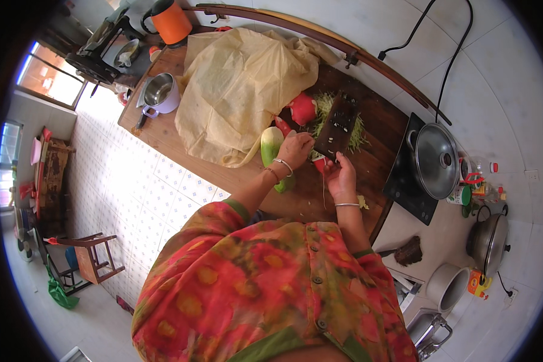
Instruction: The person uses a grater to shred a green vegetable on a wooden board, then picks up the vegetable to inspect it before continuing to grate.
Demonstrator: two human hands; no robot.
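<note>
A dark slotted grater board lies over a heap of pale green shreds, with white bits on its face. My right hand is at its near end, the thumb on the corner and the fingers curled below. Close to those fingers is a red radish with a thin root. My left hand has its fingers bunched at the board's left edge; whether they pinch anything is hidden. Beneath that wrist rests a green radish with a pale peeled end. Another red radish sits behind.
A crumpled cream cloth covers much of the wooden table. To its left are a white-sided metal mug and a knife. On the right, a lidded pan stands on a black cooktop.
</note>
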